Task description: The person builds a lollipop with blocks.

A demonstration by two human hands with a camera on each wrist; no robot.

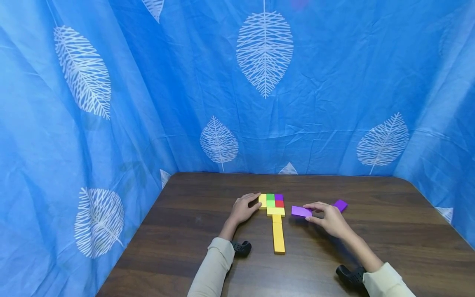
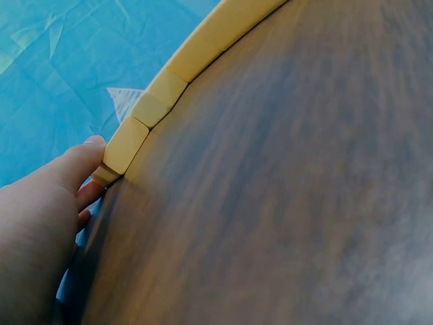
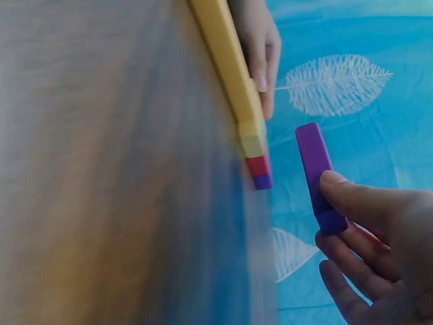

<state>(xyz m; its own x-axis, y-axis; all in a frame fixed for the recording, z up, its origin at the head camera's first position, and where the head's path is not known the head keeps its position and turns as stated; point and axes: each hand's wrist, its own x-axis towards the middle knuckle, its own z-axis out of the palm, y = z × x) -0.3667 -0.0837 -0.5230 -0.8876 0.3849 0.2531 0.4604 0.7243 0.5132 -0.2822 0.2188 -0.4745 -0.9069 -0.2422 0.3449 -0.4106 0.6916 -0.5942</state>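
Flat on the table, several coloured blocks form a joined shape: a yellow block (image 1: 262, 201) at the left, two green blocks (image 1: 270, 200), a small purple block (image 1: 279, 197), a red block (image 1: 279, 203), and a yellow crosspiece (image 1: 276, 212) above a long yellow stem (image 1: 278, 237). At the shape's left edge, my left hand (image 1: 243, 209) holds the left yellow block between thumb and fingers. To the right of the shape, my right hand (image 1: 329, 219) pinches a long purple block (image 1: 301, 211), lifted off the table; the right wrist view shows thumb and fingers on its end.
Another purple block (image 1: 340, 205) lies behind my right hand on the dark wooden table (image 1: 193, 231). A blue curtain (image 1: 319, 103) with white leaf prints hangs behind and beside the table. Black straps (image 1: 242, 248) sit at both wrists.
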